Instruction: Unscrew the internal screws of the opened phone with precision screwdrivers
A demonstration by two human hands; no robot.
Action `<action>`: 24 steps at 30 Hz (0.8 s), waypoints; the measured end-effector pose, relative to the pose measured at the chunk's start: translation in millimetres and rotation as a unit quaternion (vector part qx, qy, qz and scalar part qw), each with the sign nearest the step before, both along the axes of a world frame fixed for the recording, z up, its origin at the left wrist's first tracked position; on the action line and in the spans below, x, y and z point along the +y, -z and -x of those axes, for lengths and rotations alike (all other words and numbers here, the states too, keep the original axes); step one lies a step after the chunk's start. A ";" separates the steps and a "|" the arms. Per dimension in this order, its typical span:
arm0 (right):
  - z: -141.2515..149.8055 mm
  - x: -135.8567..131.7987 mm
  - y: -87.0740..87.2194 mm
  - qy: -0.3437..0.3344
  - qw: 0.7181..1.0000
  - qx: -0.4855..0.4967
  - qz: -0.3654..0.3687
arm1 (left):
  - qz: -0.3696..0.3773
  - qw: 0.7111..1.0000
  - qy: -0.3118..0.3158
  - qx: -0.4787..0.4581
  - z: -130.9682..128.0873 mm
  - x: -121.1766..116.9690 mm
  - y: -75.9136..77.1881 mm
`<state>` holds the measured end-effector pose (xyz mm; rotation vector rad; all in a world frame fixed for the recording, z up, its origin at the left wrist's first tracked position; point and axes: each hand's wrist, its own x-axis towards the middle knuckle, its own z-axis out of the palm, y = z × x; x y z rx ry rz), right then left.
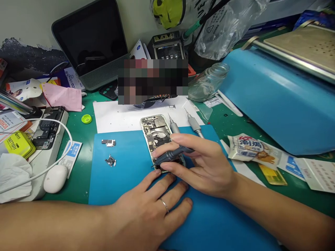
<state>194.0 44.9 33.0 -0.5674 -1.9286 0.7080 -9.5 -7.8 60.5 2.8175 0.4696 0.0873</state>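
An opened smartphone point(156, 130) lies on the blue mat point(123, 184), its inner parts showing. My right hand point(206, 164) pinches dark tweezers point(170, 156) between thumb and fingers, over the phone's lower part. The tips reach toward its lower left corner; whether they grip anything cannot be made out. Fingers spread and palm down, my left hand point(157, 209) rests at the phone's bottom edge, with a fingertip touching it. To the left on the mat are a small metal-and-black part point(108, 143) and, below it, a little dark part with metal tabs point(111, 160).
Two grey screwdrivers point(194, 124) lie right of the phone on white paper point(110, 111). Phone innards point(48, 127), a white earphone case point(55, 179) and a cable stand left. A glass jar point(208, 82), blue machine point(274, 94) and snack packet point(253, 151) are right.
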 end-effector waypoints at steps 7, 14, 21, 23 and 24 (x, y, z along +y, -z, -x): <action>0.5 1.5 2.8 -0.014 0.998 -0.002 0.053 | -0.075 0.997 0.009 0.029 -1.0 -5.1 -2.4; -2.3 3.2 1.3 -0.004 0.999 -0.037 0.033 | -0.055 0.998 -0.004 0.025 0.4 -6.4 -3.1; -3.2 3.3 0.6 0.002 0.999 -0.038 0.029 | -0.035 0.999 -0.003 0.030 1.0 -5.1 -2.6; -3.9 2.4 2.3 0.011 0.999 -0.029 0.025 | -0.026 0.999 -0.003 0.030 0.9 -4.6 -2.8; -4.3 1.9 3.0 0.018 0.999 -0.024 0.025 | -0.020 0.999 -0.004 0.029 0.9 -4.5 -3.0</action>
